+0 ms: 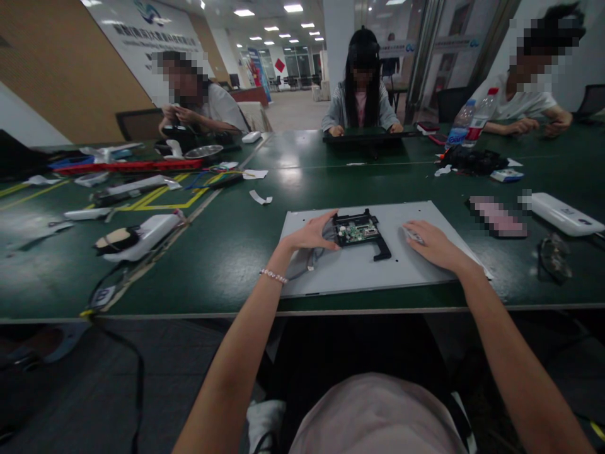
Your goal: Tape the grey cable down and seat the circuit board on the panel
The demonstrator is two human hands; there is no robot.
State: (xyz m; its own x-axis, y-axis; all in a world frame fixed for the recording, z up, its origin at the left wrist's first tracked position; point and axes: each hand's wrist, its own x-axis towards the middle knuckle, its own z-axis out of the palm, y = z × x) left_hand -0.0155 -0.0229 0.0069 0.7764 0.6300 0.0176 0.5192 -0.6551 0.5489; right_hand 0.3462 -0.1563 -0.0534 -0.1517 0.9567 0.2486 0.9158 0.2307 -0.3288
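A pale grey flat panel (359, 274) lies on the green table in front of me. On it rests a green circuit board (362, 232) in a black frame (382, 248), whose one arm extends toward me. My left hand (312, 233) grips the frame's left end, thumb on the near corner and fingers on the far one. A grey cable (312, 258) trails beneath that hand. My right hand (435, 244) rests on the panel's right side, fingers curled over a small shiny thing (414, 236) that I cannot make out.
A pink phone (497, 216), a white device (564, 213) and a clear crumpled item (554, 258) lie at right, with bottles (479, 120) behind. Tools, a white gadget (146, 236) and cables are at left. Three people sit across the table (302, 183).
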